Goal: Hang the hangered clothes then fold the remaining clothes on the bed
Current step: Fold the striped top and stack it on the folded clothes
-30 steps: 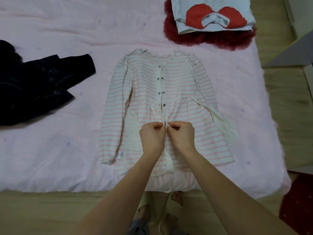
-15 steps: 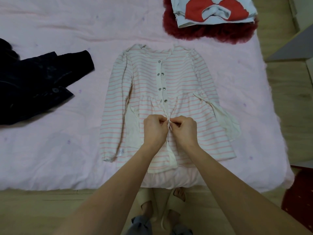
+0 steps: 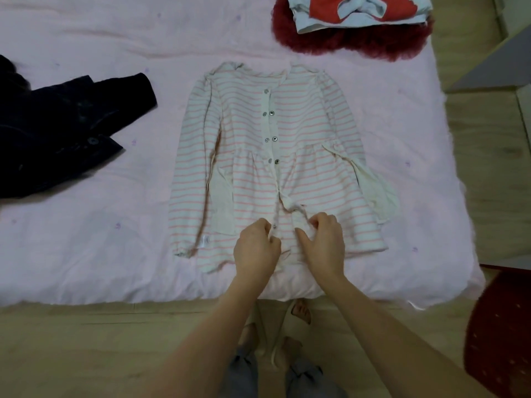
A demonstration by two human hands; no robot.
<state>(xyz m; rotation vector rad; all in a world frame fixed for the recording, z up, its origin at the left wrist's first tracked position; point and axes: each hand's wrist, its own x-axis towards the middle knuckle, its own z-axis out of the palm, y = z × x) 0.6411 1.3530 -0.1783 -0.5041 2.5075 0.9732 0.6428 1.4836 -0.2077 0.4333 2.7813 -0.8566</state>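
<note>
Striped dress (image 3: 275, 168) flat mid-frame near bed (image 3: 86, 254) edge, gripped lower now by left hand (image 3: 255, 249) and right hand (image 3: 323, 245).

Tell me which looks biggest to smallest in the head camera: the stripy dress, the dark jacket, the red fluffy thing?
1. Stripy dress, laid out flat and fully in view.
2. Dark jacket, though the picture's left edge cuts it off, so it may really be bigger.
3. Red fluffy thing, partly hidden under folded clothes and cropped at the top.
</note>
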